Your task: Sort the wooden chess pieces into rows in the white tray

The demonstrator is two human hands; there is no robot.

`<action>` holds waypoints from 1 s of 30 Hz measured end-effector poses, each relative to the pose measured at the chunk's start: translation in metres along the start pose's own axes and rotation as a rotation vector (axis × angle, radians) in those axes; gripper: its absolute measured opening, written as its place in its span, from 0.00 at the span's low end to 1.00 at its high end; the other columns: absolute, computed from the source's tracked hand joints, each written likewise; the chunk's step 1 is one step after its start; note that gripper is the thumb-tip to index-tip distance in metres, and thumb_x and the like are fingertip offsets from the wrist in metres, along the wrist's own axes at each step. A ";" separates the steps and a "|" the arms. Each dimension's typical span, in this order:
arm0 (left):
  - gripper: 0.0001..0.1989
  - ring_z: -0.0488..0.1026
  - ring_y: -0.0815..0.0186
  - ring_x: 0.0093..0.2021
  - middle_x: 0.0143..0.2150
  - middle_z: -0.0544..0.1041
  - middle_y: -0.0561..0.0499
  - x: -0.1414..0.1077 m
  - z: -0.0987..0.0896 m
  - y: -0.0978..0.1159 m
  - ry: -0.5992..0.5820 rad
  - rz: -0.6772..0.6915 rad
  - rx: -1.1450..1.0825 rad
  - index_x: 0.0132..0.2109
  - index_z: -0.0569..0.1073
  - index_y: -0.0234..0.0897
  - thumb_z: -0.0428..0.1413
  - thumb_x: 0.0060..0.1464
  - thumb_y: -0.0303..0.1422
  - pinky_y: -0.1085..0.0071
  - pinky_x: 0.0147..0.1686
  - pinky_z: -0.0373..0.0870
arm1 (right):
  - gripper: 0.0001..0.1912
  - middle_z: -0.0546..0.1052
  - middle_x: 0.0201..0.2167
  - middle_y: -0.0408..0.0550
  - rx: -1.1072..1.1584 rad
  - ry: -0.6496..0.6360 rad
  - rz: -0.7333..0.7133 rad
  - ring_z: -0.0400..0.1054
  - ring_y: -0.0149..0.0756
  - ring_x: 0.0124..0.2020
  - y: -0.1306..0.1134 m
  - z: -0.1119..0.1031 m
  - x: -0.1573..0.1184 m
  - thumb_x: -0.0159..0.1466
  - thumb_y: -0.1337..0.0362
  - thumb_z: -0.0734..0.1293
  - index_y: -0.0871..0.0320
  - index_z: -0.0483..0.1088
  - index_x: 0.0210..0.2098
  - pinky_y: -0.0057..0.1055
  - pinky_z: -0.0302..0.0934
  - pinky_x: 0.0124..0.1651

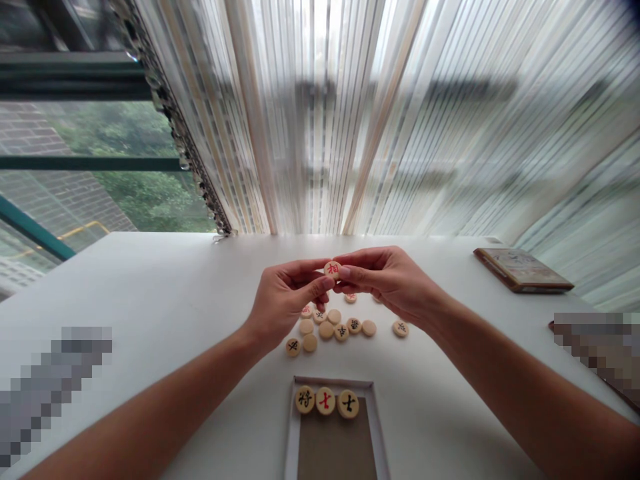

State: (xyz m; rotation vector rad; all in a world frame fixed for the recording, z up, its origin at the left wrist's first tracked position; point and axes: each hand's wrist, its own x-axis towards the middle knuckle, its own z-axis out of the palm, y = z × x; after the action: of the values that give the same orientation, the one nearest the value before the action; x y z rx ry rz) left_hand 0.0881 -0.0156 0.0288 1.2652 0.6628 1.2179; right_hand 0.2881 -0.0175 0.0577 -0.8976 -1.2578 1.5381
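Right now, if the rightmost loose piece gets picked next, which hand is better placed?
Right, probably. The right hand is nearer the rightmost loose piece; the left hand sits farther off. Both hands pinch the raised red-marked piece, so the right would have to let go first.

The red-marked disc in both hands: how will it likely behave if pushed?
The red-marked disc is probably stiff: no bend shows between left hand and right hand. It looks light, being small beside them. Its round outline suggests it might roll on edge.
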 end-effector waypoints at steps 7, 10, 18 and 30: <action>0.25 0.81 0.65 0.27 0.30 0.86 0.46 -0.002 0.003 0.003 0.003 -0.025 0.035 0.49 0.88 0.33 0.78 0.44 0.38 0.71 0.27 0.83 | 0.22 0.87 0.32 0.52 -0.150 0.010 -0.043 0.81 0.38 0.31 0.002 -0.001 -0.001 0.49 0.53 0.87 0.57 0.88 0.40 0.34 0.77 0.37; 0.25 0.84 0.61 0.28 0.32 0.87 0.44 -0.004 0.004 0.005 -0.003 -0.006 0.094 0.50 0.87 0.32 0.77 0.46 0.41 0.66 0.31 0.86 | 0.23 0.87 0.30 0.53 -0.211 0.036 -0.038 0.80 0.38 0.29 0.002 0.001 -0.001 0.48 0.51 0.87 0.57 0.88 0.38 0.33 0.76 0.33; 0.20 0.86 0.59 0.34 0.37 0.88 0.43 -0.011 0.004 -0.004 -0.067 0.109 0.222 0.53 0.86 0.34 0.72 0.57 0.40 0.66 0.36 0.87 | 0.24 0.83 0.24 0.50 -0.250 0.084 -0.046 0.77 0.38 0.25 0.005 0.006 -0.002 0.40 0.51 0.89 0.59 0.83 0.27 0.33 0.73 0.30; 0.20 0.85 0.60 0.31 0.35 0.88 0.44 -0.006 0.004 0.002 -0.048 0.075 0.124 0.50 0.86 0.33 0.75 0.51 0.37 0.67 0.34 0.86 | 0.20 0.84 0.26 0.50 -0.200 -0.060 -0.027 0.74 0.35 0.29 0.002 -0.002 -0.002 0.54 0.49 0.84 0.58 0.87 0.35 0.31 0.65 0.33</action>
State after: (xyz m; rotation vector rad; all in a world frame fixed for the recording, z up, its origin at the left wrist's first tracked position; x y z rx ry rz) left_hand 0.0895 -0.0229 0.0298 1.4297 0.6695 1.2180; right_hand 0.2906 -0.0192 0.0552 -0.9631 -1.4808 1.4458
